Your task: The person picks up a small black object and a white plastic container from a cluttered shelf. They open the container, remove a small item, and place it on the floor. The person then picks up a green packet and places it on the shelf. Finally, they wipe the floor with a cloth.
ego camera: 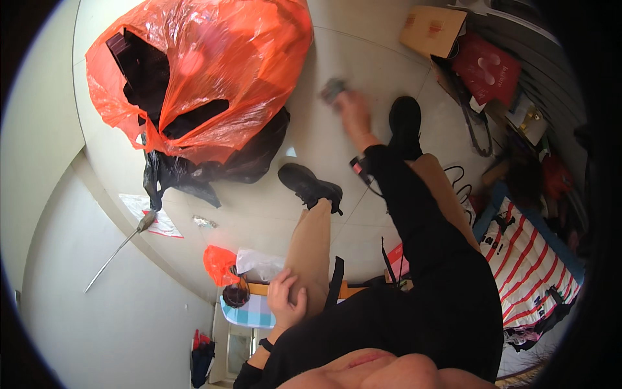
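My right hand [357, 116] reaches out over the tiled floor, its fingers around a small dark grey object [333, 90]. Motion blur hides what that object is. A small black and pink device [360, 167] on a cable is at that wrist. My left hand [285, 297] rests on my tan trouser leg [311, 248], holding nothing, its fingers slightly apart. Ahead on the left sits a large orange plastic bag [233, 63] with dark things showing through its torn openings. A black plastic bag [257, 150] pokes out beneath it.
A thin metal rod [114, 262] with a thicker end is at left, near a white sheet [167, 219]. A small orange bag [219, 265] lies beside the seat. Right of me are a cardboard box [432, 31], a red bag [486, 68] and a striped cloth [529, 267].
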Motion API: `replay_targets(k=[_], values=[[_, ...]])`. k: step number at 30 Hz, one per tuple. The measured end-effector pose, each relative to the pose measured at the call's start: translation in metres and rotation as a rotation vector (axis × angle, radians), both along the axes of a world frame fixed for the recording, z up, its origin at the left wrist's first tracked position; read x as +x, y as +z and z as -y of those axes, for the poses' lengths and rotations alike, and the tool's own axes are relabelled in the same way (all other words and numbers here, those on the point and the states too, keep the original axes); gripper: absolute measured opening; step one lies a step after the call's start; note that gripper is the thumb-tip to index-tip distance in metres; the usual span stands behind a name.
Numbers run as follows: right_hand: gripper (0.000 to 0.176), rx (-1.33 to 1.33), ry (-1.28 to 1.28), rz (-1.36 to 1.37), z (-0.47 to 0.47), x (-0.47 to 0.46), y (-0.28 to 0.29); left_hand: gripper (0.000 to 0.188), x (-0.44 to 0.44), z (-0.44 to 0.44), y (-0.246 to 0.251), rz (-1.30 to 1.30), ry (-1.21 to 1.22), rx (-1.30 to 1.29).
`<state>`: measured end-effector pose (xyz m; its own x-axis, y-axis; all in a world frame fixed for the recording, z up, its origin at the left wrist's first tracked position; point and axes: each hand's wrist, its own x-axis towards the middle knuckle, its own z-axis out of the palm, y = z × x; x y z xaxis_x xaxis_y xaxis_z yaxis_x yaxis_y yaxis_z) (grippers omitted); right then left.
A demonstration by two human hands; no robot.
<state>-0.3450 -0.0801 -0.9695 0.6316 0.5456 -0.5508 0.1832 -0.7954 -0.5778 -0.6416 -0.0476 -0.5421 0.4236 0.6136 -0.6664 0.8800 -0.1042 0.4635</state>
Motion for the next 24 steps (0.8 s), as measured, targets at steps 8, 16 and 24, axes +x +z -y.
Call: replay_targets(k=[8,16,24], values=[[0.015,0.071,0.083,0.217,0.013,-0.042,0.033,0.031,-0.008,0.014,0.006,0.013,0.075,-0.007],[0.026,-0.148,0.268,0.104,0.047,-0.096,0.019,0.029,-0.03,0.029,0.006,-0.018,0.138,0.027],[0.028,-0.103,0.566,-0.512,-0.007,-0.14,0.115,0.026,-0.029,0.056,0.013,0.028,0.283,0.088]])
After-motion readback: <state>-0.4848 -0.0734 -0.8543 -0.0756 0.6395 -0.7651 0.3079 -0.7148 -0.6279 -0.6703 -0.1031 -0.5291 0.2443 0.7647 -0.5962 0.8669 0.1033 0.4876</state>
